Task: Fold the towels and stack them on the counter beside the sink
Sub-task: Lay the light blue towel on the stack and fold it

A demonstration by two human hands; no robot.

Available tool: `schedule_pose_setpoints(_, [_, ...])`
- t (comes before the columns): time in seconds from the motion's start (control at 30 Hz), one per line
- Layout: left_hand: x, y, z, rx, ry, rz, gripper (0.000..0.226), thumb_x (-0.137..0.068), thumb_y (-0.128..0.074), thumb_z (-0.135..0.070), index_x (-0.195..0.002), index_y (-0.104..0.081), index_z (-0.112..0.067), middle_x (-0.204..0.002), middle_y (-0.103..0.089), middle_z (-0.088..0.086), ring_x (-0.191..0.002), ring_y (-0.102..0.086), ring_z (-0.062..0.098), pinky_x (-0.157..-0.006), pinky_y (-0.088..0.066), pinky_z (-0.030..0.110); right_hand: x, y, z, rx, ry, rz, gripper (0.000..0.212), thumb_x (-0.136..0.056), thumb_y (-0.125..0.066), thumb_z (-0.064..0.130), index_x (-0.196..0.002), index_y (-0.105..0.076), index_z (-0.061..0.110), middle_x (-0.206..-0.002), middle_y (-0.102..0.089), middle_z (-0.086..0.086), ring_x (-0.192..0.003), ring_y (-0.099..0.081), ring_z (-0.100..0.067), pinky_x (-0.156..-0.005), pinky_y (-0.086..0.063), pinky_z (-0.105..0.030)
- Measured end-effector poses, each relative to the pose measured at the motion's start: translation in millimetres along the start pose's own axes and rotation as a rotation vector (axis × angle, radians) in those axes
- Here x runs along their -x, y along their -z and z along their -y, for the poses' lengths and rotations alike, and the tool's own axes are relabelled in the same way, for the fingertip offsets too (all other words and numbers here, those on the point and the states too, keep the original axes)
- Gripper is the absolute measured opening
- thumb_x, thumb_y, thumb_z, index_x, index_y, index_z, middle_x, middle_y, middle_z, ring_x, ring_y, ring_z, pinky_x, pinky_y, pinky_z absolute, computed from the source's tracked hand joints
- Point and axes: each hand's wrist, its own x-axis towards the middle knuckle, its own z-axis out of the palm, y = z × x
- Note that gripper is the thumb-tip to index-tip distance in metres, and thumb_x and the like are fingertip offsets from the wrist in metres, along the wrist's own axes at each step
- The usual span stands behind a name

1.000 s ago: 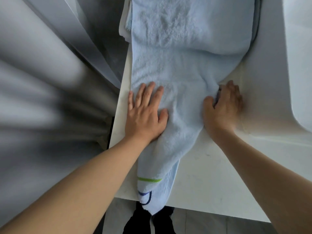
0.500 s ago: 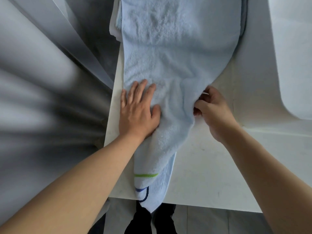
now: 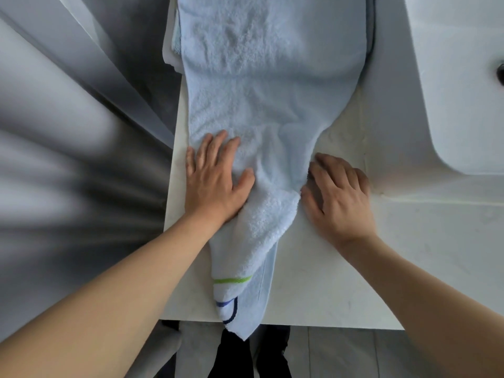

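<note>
Two hands on one pale-blue towel — no readable writing, just green and blue stripes.
Left hand flat, fingers spread; right hand fingers curled at its edge — white table, sink alongside.

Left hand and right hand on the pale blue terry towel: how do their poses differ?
The left hand lies flat on top of the pale blue terry towel, fingers spread and pressing down; the right hand sits at the towel's right edge, fingers curled against it, mostly over the white counter. Both are palm-down, level with each other where the towel narrows.
</note>
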Motion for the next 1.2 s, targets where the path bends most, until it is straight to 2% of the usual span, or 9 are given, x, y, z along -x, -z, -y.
schedule_pose_setpoints(0.1, [7, 16, -17, 0.123, -0.095, -0.082, 0.073, -0.088, -0.035, -0.055, -0.145, -0.042, -0.011, -0.152, -0.04, 0.009, -0.144, -0.032, 0.027, -0.12, -0.015, 0.057, 0, -1, 0, 0.011, 0.001, 0.019, 0.046, -0.094, -0.044, 0.043, -0.132, -0.054, 0.02, -0.141, -0.048, 0.0, -0.132, -0.042, -0.025, -0.106, -0.029, -0.043])
schedule_pose_setpoints(0.2, [31, 31, -51, 0.094, -0.308, -0.157, 0.07, -0.08, -0.049, -0.06, -0.122, -0.059, -0.005, -0.124, -0.054, 0.016, -0.111, -0.05, 0.032, -0.094, -0.041, 0.045, -2, -1, -1, 0.023, -0.001, 0.007, 0.045, -0.094, -0.043, 0.04, -0.132, -0.055, 0.019, -0.141, -0.049, -0.001, -0.131, -0.043, -0.026, -0.105, -0.03, -0.042])
schedule_pose_setpoints(0.27, [50, 30, -65, -0.051, -0.386, -0.042, 0.066, -0.07, -0.056, -0.062, -0.11, -0.059, -0.009, -0.115, -0.054, 0.012, -0.094, -0.052, 0.032, -0.078, -0.044, 0.04, -2, -3, -1, 0.021, 0.004, -0.009, 0.043, -0.094, -0.042, 0.037, -0.13, -0.057, 0.018, -0.14, -0.051, -0.001, -0.13, -0.045, -0.026, -0.104, -0.031, -0.042])
schedule_pose_setpoints(0.37, [60, 25, -58, -0.107, -0.348, -0.013, 0.034, -0.07, -0.07, -0.031, -0.09, -0.05, -0.012, -0.091, -0.053, 0.009, -0.074, -0.053, 0.033, -0.057, -0.036, 0.033, -2, -4, -1, -0.014, 0.019, -0.069, 0.036, -0.095, -0.045, 0.032, -0.125, -0.06, 0.017, -0.137, -0.054, -0.001, -0.127, -0.048, -0.027, -0.103, -0.032, -0.042])
schedule_pose_setpoints(0.5, [44, 36, -21, 0.241, 0.062, -0.097, 0.02, -0.091, -0.055, -0.024, -0.085, -0.039, -0.013, -0.071, -0.049, 0.004, -0.066, -0.043, 0.028, -0.06, -0.028, 0.035, 1, -3, -1, -0.028, 0.063, -0.116, 0.033, -0.095, -0.048, 0.028, -0.123, -0.062, 0.017, -0.134, -0.056, -0.002, -0.124, -0.049, -0.028, -0.102, -0.031, -0.041])
schedule_pose_setpoints(0.6, [42, 21, 11, 0.08, -0.041, -0.197, 0.027, -0.091, -0.042, -0.036, -0.077, -0.043, -0.013, -0.077, -0.052, 0.003, -0.074, -0.047, 0.03, -0.071, -0.032, 0.035, 2, -3, -1, -0.023, 0.102, -0.13, 0.034, -0.093, -0.047, 0.032, -0.12, -0.063, 0.018, -0.133, -0.057, -0.003, -0.123, -0.049, -0.028, -0.102, -0.03, -0.041])
schedule_pose_setpoints(0.73, [47, -3, 22, 0.046, -0.008, -0.2, 0.035, -0.094, -0.036, -0.039, -0.088, -0.057, -0.011, -0.1, -0.056, 0.005, -0.091, -0.042, 0.025, -0.087, -0.029, 0.036, 1, -4, -2, -0.007, 0.255, -0.116, 0.033, -0.095, -0.049, 0.034, -0.118, -0.065, 0.017, -0.131, -0.059, -0.003, -0.122, -0.052, -0.03, -0.101, -0.035, -0.044])
schedule_pose_setpoints(1.0, [47, -2, 22, 0.19, -0.055, -0.292, 0.038, -0.094, -0.035, -0.033, -0.084, -0.06, -0.007, -0.092, -0.059, 0.008, -0.084, -0.046, 0.026, -0.082, -0.036, 0.039, 4, 1, 10, -0.048, 0.632, 0.005, 0.034, -0.091, -0.063, 0.032, -0.119, -0.066, 0.012, -0.116, -0.062, -0.009, -0.105, -0.058, -0.031, -0.093, -0.042, -0.042])
schedule_pose_setpoints(1.2, [45, -1, 24, 0.313, -0.087, -0.314, 0.039, -0.095, -0.034, -0.033, -0.082, -0.058, -0.005, -0.086, -0.059, 0.01, -0.082, -0.044, 0.021, -0.08, -0.033, 0.031, 8, -4, 17, -0.103, 0.796, 0.048, 0.026, -0.098, -0.058, 0.024, -0.12, -0.069, 0.016, -0.123, -0.063, -0.01, -0.108, -0.059, -0.034, -0.093, -0.045, -0.046])
